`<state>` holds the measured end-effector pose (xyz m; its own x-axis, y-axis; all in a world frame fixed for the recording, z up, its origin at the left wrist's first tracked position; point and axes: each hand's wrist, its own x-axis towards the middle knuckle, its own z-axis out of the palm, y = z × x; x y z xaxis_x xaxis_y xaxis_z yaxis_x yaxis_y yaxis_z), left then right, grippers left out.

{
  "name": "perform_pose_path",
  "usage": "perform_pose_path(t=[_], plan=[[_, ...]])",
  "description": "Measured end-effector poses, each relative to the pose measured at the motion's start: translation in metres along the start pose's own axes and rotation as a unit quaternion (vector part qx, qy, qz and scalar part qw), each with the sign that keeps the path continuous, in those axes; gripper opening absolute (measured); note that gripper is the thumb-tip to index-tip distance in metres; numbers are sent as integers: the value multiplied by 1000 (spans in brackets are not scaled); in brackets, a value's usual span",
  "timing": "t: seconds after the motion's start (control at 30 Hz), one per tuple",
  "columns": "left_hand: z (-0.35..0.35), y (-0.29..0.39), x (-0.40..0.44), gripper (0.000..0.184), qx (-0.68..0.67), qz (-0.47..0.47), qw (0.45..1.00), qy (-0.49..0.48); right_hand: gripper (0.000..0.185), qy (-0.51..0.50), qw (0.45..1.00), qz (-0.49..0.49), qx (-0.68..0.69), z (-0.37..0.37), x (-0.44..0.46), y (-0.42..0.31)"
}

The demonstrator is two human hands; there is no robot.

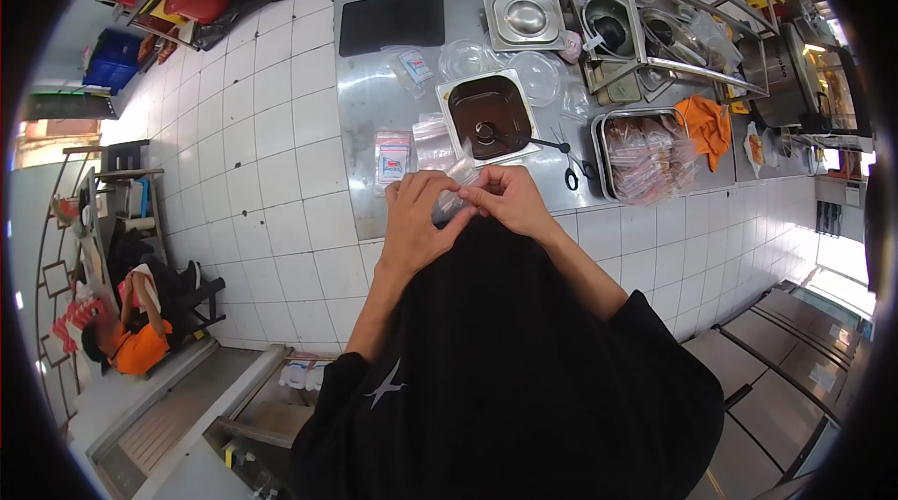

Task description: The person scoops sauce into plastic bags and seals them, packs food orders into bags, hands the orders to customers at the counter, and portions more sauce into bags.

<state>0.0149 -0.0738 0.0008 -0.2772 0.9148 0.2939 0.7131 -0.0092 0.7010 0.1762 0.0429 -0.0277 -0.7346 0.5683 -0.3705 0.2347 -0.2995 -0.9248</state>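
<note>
My left hand and my right hand are together at the near edge of the steel table, fingers closed on a small clear plastic bag. The bag is see-through and partly hidden by my fingers. Just beyond it stands a square container of dark brown sauce with a ladle resting in it. Flat clear bags lie left of the container, beside a printed packet. Black-handled scissors lie right of my right hand.
A metal tray of filled plastic bags sits at the right, with an orange cloth beside it. Round clear lids, a steel pan and a black board are farther back. A person in orange sits at far left.
</note>
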Motion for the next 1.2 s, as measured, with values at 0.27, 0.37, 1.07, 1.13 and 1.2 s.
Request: perform_pose_path(t=[0.27,0.37,1.07,1.13,1.2], plan=[[-4,-14,4,9,-247,-173,943,-142,19,-72,997,-19,-14,-13,4,-6],[0,-34,-3,9,-271,-205,936,-89,20,-59,994,-30,-82,-15,7,-6],[-2,-19,16,24,-199,-166,933,-251,27,-115,992,40,-32,-24,9,-4],[-2,-6,18,20,-185,-140,939,-254,26,-90,992,55,-70,-25,5,-4],[8,-5,9,19,-126,-52,968,-209,26,-75,995,6,-70,-22,2,14]])
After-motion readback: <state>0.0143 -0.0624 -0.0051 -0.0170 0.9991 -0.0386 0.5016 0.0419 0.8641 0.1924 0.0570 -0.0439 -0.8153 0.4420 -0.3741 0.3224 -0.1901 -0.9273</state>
